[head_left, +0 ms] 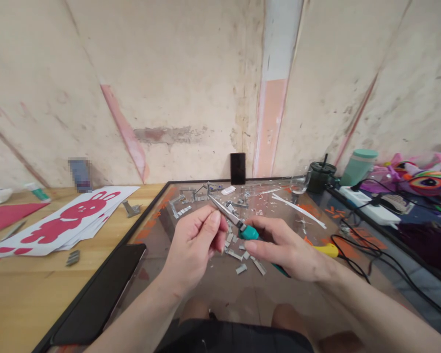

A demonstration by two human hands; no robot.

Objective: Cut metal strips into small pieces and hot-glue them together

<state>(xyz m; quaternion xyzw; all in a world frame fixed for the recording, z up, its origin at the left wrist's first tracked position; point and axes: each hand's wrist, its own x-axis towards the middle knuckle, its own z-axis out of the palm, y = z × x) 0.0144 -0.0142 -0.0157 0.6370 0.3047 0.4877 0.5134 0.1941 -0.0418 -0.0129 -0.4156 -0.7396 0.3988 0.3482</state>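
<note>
My right hand (pixel 275 242) is closed around the teal handles of a pair of long-nose pliers (pixel 230 214), whose metal jaws slant up and to the left. My left hand (pixel 196 235) is pinched, thumb against fingers, right beside the jaws. Whatever it holds is hidden or too small to name. Beyond and below the pliers, small grey plastic pieces (pixel 241 268) lie scattered on the glass-like tabletop (pixel 213 299). Thin grey frame-like parts (pixel 183 211) lie past my left hand.
A dark phone (pixel 237 168) leans on the wall; a black tablet-like slab (pixel 103 289) lies left. Printed rabbit sheets (pixel 77 215) cover the wooden table. Right are a yellow handle (pixel 327 250), black cables (pixel 382 260), a power strip (pixel 371 206), a clear glass (pixel 300 182) and a dark cup (pixel 321 174).
</note>
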